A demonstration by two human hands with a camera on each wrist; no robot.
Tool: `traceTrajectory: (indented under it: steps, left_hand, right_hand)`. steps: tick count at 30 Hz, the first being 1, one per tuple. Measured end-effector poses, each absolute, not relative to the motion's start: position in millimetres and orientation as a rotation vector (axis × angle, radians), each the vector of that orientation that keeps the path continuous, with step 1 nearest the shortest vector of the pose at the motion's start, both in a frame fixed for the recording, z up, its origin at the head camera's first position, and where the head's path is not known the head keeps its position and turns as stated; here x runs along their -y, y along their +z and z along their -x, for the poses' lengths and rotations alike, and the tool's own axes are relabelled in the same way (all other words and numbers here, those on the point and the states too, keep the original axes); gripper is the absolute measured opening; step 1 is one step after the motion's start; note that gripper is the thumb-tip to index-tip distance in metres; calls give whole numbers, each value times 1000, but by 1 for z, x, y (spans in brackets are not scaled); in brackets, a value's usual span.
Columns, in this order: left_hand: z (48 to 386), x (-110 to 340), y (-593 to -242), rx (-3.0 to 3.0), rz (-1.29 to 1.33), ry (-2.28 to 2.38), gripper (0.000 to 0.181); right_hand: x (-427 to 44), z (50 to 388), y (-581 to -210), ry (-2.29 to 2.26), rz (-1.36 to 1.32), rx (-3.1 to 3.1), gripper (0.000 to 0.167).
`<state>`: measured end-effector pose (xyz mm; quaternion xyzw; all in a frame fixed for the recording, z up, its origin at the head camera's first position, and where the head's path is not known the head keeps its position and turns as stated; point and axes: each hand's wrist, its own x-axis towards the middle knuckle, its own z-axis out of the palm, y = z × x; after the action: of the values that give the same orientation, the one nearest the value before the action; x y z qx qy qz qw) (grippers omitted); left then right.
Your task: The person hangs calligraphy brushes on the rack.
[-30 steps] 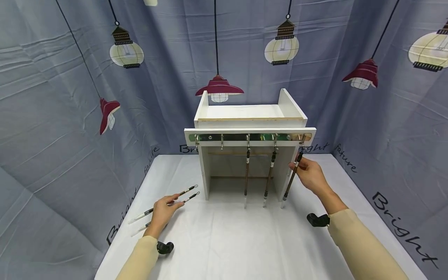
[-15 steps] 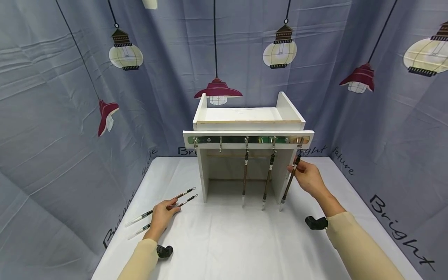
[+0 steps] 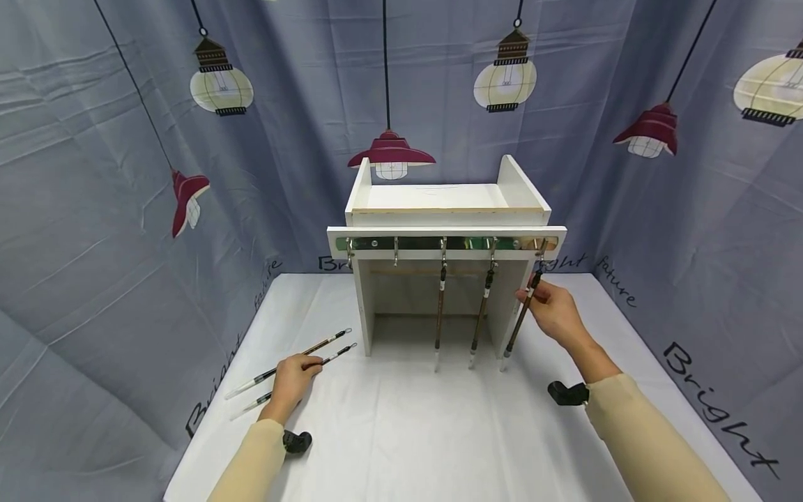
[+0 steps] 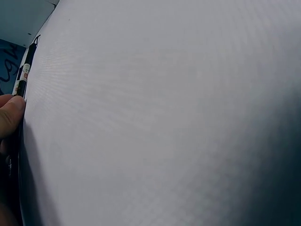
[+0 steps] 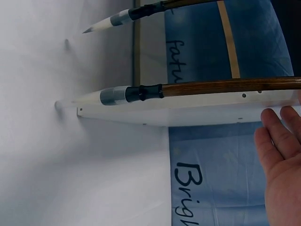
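Two calligraphy brushes lie slantwise on the table at left. My left hand (image 3: 293,380) pinches the nearer brush (image 3: 339,353) near its looped end; the thumb (image 4: 11,113) shows on it in the left wrist view. The farther brush (image 3: 323,343) lies just beyond the fingers. At the rack's rightmost hook, my right hand (image 3: 555,314) holds the upper handle of a hanging brush (image 3: 519,321), tilted with its white tip down. In the right wrist view that brush (image 5: 211,87) crosses above the spread fingers (image 5: 277,136); the pinch itself is out of frame.
A white rack (image 3: 447,219) stands at the back, its hooks (image 3: 396,252) on a shiny strip. Two more brushes hang there, one in the middle (image 3: 440,307) and one to its right (image 3: 482,314). The two left hooks carry nothing. A patterned curtain (image 3: 282,139) surrounds the table.
My left fingers have drawn together on the nearer brush and moved slightly left. The right hand stays at the rightmost hook with its brush. The head view shifts a little.
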<state>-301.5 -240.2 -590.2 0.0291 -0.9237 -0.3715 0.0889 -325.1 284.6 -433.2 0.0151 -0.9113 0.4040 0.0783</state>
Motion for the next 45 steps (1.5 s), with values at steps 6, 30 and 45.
traceTrajectory:
  steps: [6, 30, 45]
  left_hand:
    - [300, 242, -591, 2761, -60, -1075, 16]
    - [295, 223, -555, 2367, 27, -1217, 16]
    - [279, 207, -534, 2073, 19, -1339, 16]
  right_hand:
    - [-284, 326, -435, 1233, -30, 2735, 59]
    - [-282, 325, -432, 1256, -4, 2735, 56]
    - [-282, 324, -431, 1261, 3, 2732, 52]
